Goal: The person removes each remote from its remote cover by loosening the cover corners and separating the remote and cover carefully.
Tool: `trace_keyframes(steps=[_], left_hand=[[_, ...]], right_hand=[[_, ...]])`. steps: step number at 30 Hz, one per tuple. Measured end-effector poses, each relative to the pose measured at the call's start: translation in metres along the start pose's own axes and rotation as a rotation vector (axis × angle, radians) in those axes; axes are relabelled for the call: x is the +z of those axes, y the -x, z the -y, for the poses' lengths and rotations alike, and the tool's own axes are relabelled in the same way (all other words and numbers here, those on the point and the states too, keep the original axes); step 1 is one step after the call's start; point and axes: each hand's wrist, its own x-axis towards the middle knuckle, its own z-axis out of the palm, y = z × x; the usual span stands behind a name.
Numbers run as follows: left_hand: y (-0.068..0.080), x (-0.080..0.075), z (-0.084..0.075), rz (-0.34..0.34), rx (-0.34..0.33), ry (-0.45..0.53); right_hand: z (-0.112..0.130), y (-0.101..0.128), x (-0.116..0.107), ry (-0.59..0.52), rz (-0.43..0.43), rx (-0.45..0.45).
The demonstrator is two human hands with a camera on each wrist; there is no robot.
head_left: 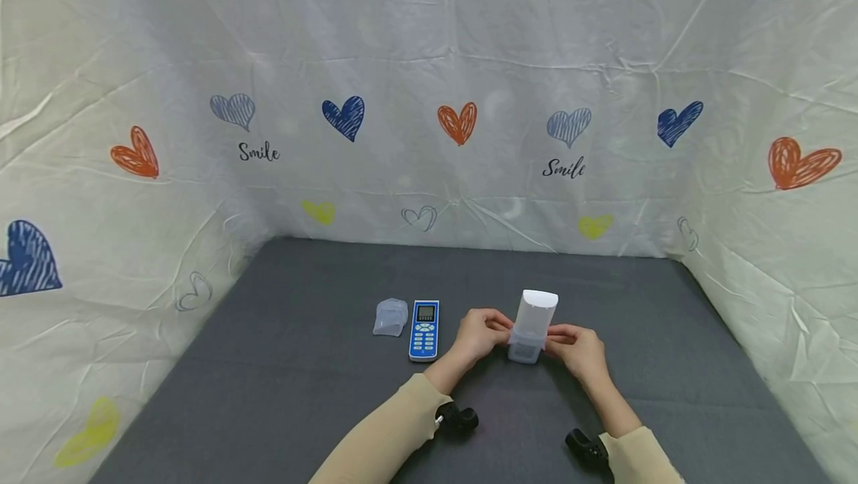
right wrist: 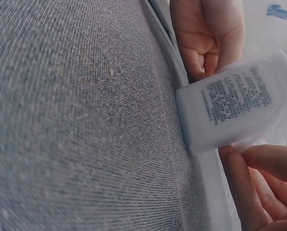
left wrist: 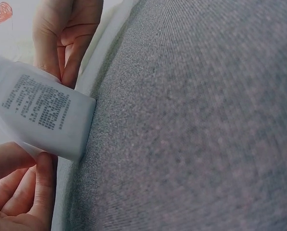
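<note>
Head view shows a white remote control (head_left: 532, 324) held upright and tilted a little, its lower end on or just above the grey desk (head_left: 302, 395), with the left hand (head_left: 477, 335) pinching its lower left edge and the right hand (head_left: 579, 350) pinching its lower right edge, so both hands are clamped on it from opposite sides. A thin clear sleeve seems to wrap the lower part of that remote, though its edges are hard to make out. Left of the white remote control, lying flat on the desk, is a blue-and-white remote (head_left: 424, 330) with its screen end away from the person; just beyond that, further left, lies a crumpled clear plastic cover (head_left: 391, 316). Left wrist view shows the white remote's back with a block of small printed text (left wrist: 40, 103) facing the camera, fingers (left wrist: 42, 187) curled against its edge. Right wrist view shows the same printed face (right wrist: 234, 98) from the other side, fingertips (right wrist: 249, 185) gripping beneath it. Behind the desk hangs a white backdrop (head_left: 429, 59) printed with hearts.
</note>
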Motion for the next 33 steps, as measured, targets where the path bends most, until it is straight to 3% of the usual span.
trace_keyframes(steps=[16, 33], left_hand=[[-0.0023, 0.0007, 0.0032, 0.020, 0.013, -0.035], [-0.0049, 0.0008, 0.0076, 0.022, 0.053, -0.089]], right_hand=[[-0.0034, 0.0001, 0.0029, -0.027, 0.011, 0.033], [-0.0088, -0.0004, 0.0056, 0.048, -0.006, -0.005]])
